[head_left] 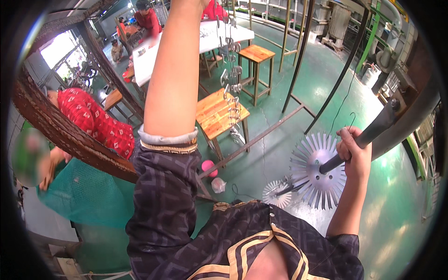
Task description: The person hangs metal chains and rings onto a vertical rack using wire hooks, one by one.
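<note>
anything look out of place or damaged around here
Yes, mildly: a crumpled, whitish plastic bag lies loose on the green floor beside a round pink object, like stray litter. A thin jagged line nearby looks like a floor crack.

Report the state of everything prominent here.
Left hand: mostly out of frame; grip unseen
Right hand: closed, apparently on wire hook
Metal hooks: dangling in strands
Dark pole: slanted
Large slotted disc: at pole's end
Near wooden stool: upright
Far wooden stool: upright
Green netting: spread, draping
</note>
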Available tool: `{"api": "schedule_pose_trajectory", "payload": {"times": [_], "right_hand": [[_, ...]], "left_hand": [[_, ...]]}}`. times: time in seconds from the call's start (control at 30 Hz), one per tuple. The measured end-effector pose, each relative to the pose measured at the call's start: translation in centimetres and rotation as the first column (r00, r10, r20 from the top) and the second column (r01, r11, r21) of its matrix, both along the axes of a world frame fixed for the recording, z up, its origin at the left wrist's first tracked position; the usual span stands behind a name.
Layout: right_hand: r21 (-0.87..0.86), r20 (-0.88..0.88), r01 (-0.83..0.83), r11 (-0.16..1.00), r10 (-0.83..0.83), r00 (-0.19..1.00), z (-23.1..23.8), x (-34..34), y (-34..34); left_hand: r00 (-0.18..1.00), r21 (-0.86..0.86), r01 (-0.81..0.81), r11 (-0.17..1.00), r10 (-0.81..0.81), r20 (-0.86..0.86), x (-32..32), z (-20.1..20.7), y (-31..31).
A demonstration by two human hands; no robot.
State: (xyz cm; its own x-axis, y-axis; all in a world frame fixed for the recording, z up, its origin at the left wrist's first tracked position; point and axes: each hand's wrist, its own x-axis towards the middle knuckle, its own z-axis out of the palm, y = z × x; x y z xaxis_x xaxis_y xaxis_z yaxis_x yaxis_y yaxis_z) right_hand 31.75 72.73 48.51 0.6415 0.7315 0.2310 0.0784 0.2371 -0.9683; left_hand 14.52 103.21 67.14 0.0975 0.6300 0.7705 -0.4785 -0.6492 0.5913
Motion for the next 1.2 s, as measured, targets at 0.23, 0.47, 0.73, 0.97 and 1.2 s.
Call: {"api": "schedule_pose_trajectory", "payload": {"times": [0.23, 0.47, 0.73, 0.97, 1.2], "right_hand": [[-0.018, -0.016, 0.022, 1.000, -0.022, 1.000, -0.2, 0.2, -0.2], [0.017, -0.017, 0.023, 1.000, -0.023, 1.000, -0.2, 0.4, -0.2], [0.023, -0.043, 0.010, 1.000, -0.009, 0.999, -0.2, 0.3, -0.4], [0.051, -0.031, 0.021, 0.998, -0.020, 0.999, -0.4, 0.6, -0.2], [0.061, -0.036, -0.011, 0.998, 0.013, 0.999, -0.2, 0.6, -0.2]], "left_hand": [[0.990, -0.020, 0.125, 0.992, -0.123, 0.072, 0.4, 0.4, -0.5], [0.954, 0.005, 0.251, 0.968, -0.248, 0.167, 1.3, -0.2, -0.1], [0.935, 0.000, 0.339, 0.941, -0.337, 0.109, 0.5, -2.4, -0.4], [0.895, -0.055, 0.429, 0.902, -0.432, -0.106, -1.0, -10.9, -2.4], [0.713, -0.329, 0.473, 0.817, -0.575, -0.401, -1.1, -21.8, -5.5]]}}
